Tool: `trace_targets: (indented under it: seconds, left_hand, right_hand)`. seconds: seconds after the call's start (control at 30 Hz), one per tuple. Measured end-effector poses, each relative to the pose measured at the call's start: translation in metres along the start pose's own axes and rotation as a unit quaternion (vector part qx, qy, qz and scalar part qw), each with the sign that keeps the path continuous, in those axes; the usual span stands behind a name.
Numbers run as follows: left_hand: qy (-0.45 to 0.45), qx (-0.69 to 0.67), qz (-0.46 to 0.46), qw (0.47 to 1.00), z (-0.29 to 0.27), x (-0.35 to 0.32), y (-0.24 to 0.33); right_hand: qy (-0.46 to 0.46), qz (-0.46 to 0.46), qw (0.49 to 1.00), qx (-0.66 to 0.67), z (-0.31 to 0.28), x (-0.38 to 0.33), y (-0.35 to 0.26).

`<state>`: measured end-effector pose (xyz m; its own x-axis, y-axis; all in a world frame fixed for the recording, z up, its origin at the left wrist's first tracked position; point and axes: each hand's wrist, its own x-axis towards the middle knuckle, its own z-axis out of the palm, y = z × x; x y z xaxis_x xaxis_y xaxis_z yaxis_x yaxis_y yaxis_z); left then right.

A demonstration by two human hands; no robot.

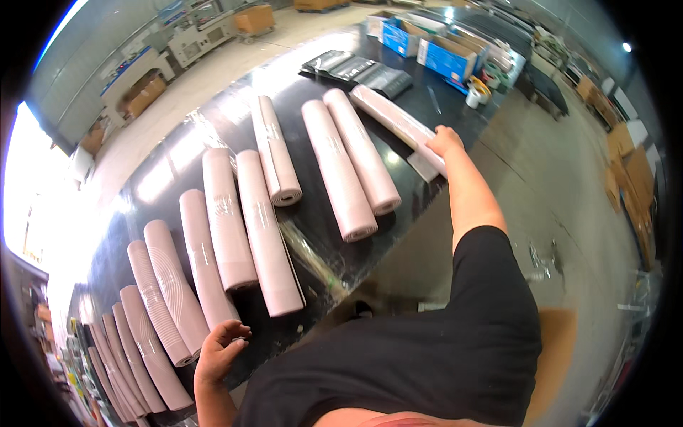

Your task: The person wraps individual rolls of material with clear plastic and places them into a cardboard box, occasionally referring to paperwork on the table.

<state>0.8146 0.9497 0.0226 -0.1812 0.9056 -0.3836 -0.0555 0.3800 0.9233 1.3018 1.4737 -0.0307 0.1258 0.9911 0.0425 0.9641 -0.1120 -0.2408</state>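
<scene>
Long pink roll (398,122), wrapped in shiny clear film, lying slanted at the bench's (427,99) near edge, past the two big rolls (348,167). Right hand (445,141) stretched far out on a straight arm, resting on top of that roll near its end, fingers bent over it. Left hand (220,349) low and close to the body, fingers loosely curled, holding nothing, touching the bench edge just beside a ribbed roll (167,292). About fourteen pink rolls side by side on the bench. Three blue and white boxes (427,46) at the far end beyond the pink roll, with dark flat packs (356,71) near them.
</scene>
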Motion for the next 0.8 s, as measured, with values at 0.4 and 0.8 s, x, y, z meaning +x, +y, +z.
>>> trace_targets:
  seconds: [0.4, 0.8]
  left_hand:
    - [-0.100, 0.159, -0.203, 0.961, 0.043, 0.046, 0.004]
    - [-0.054, 0.109, -0.009, 0.993, -0.014, -0.020, -0.019]
  right_hand:
    - [-0.158, -0.073, 0.983, 0.065, 0.053, 0.073, 0.003]
    - [-0.253, 0.050, 0.686, 0.680, 0.023, -0.150, 0.026]
